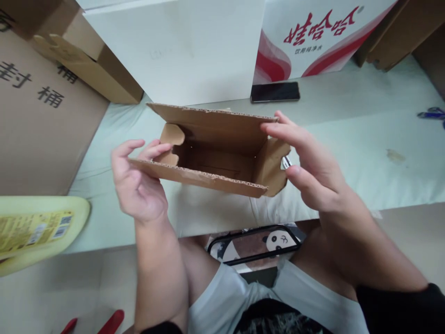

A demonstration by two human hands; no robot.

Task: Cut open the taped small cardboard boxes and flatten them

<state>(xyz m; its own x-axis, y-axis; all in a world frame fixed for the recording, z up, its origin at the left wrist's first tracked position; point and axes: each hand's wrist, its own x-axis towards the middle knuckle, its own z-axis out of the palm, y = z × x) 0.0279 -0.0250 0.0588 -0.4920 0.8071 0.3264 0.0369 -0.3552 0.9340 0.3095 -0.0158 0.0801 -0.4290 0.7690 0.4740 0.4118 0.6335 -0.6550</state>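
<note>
A small brown cardboard box (222, 125) is held in the air, its top open and its flaps raised. Inside, the part of the bottom that shows is bare cardboard. My left hand (144, 188) grips the left end, fingers around the near flap and against the notched side flap. At the other end my right hand (311, 162) clasps the box, fingers on the far flap and thumb by the right side flap. A small shiny metal piece (286, 162) shows beside the right thumb; I cannot tell what it is.
Behind stand a white box (181, 51) and a red-and-white carton (313, 41), with a black phone (275, 92) before it. Large cardboard boxes (45, 116) and a yellow bottle (41, 227) are left. Blue-handled scissors (433, 114) lie right. A panda-print item (255, 246) is below.
</note>
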